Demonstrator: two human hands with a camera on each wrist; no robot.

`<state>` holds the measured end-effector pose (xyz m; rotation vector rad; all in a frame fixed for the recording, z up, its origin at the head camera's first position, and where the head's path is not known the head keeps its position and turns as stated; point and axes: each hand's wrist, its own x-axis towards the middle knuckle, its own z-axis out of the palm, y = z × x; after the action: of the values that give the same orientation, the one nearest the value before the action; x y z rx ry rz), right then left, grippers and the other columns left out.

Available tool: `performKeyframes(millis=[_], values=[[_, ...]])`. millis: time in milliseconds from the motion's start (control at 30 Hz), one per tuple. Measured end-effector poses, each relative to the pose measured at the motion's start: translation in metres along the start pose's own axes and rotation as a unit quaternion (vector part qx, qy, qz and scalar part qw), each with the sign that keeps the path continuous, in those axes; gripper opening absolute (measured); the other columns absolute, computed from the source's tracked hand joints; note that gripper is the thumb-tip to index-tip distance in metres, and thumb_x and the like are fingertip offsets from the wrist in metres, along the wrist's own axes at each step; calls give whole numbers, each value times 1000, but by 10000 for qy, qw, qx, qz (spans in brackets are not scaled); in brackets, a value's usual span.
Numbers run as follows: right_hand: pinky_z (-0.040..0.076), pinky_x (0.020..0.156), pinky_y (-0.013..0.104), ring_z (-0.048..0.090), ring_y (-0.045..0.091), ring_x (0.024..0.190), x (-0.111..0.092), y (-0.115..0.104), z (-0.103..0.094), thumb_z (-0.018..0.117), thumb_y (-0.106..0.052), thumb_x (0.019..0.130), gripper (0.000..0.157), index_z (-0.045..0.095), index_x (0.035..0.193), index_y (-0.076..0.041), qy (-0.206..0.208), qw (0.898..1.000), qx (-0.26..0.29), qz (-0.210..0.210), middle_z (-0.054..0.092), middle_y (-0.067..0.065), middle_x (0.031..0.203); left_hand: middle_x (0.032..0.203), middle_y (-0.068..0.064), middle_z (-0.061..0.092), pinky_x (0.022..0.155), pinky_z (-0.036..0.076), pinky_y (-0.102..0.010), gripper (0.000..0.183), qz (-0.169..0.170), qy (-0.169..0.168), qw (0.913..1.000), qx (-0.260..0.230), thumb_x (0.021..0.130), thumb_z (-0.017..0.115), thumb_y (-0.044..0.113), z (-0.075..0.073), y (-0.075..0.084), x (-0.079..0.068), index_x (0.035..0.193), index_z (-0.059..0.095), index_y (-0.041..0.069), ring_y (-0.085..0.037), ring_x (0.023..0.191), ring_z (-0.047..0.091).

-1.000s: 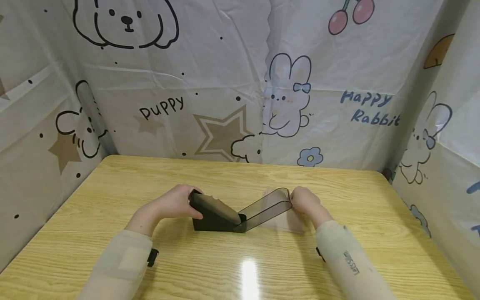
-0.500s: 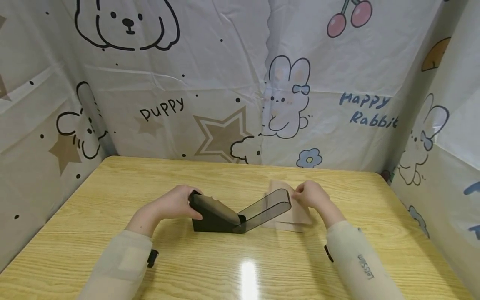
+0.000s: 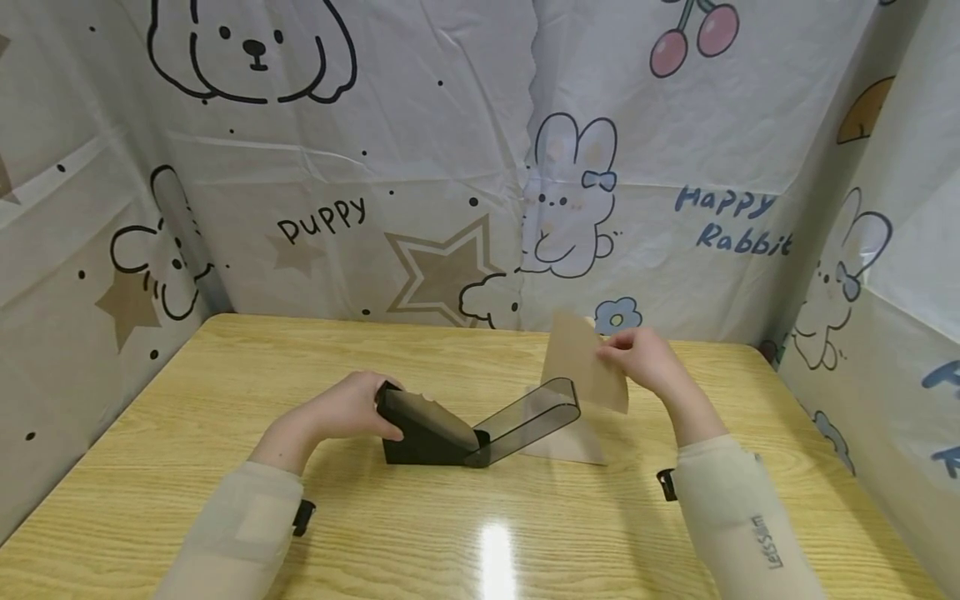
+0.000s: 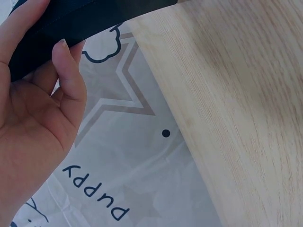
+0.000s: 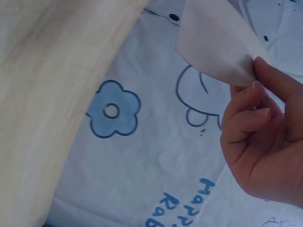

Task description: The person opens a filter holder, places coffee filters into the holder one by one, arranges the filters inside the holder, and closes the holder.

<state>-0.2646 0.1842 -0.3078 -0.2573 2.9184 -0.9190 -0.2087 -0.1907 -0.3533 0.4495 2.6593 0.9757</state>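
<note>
Paper (image 3: 581, 358), thin and tan, hangs from the right hand (image 3: 648, 357), and on my screen I see thumb and forefinger pinching its right edge, the other fingers curling loosely beneath. It stands tilted off the table just left of those fingertips, narrower end pointing up toward the back, broader end down toward the person; its long axis I cannot judge surely.

The left hand (image 3: 358, 408) grips the tall end of a black box (image 3: 427, 450), thumb on the near side, fingers curled round the far side. That box runs lengthwise across, sloping down to the right of the left fingers.

I see a pale wood table (image 3: 360, 533) under both hands, and beyond the fingers a printed cloth (image 3: 442, 150) with a puppy, stars, rabbits and a blue flower (image 3: 618, 314).

Tan filling (image 3: 438, 417) sits in the box right of the left fingers; I cannot count any sheets. Its clear lid (image 3: 528, 417) lies swung open, pointing up toward the right fingers. Another sheet (image 3: 570, 446) lies on the table, below and left of the pinch.
</note>
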Motion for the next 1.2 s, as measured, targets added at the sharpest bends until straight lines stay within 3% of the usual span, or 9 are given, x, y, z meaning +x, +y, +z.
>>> performKeyframes(millis=[133,633,867,1200], values=[[44,74,33,55,24,87,-5,-9,-8,58,-21,92,27,67,99,4,58,9999,148,-39,66,18,98,115,-11,62,85,50,-40,54,-13,32,10000,59,72,80,17,0,0,0,119,59,2,-24,103,59],[44,70,29,56,22,82,-20,-39,-22,61,-18,90,24,68,98,4,470,9974,422,-360,66,16,93,112,-10,63,84,50,-39,51,54,33,10000,19,72,80,17,1,3,-3,117,61,2,-23,99,60],[43,68,26,55,19,78,-28,-54,-26,63,-18,90,22,69,96,2,693,9948,478,-581,68,14,90,109,-9,64,82,50,-37,49,110,8,9999,-24,72,80,16,0,3,-3,115,62,3,-19,95,60],[43,64,26,52,14,70,-32,-68,-25,63,-16,89,19,70,92,2,866,9919,496,-792,67,12,83,115,-12,63,87,49,-41,51,121,52,9999,43,72,80,16,0,4,-3,117,61,2,-27,104,59]])
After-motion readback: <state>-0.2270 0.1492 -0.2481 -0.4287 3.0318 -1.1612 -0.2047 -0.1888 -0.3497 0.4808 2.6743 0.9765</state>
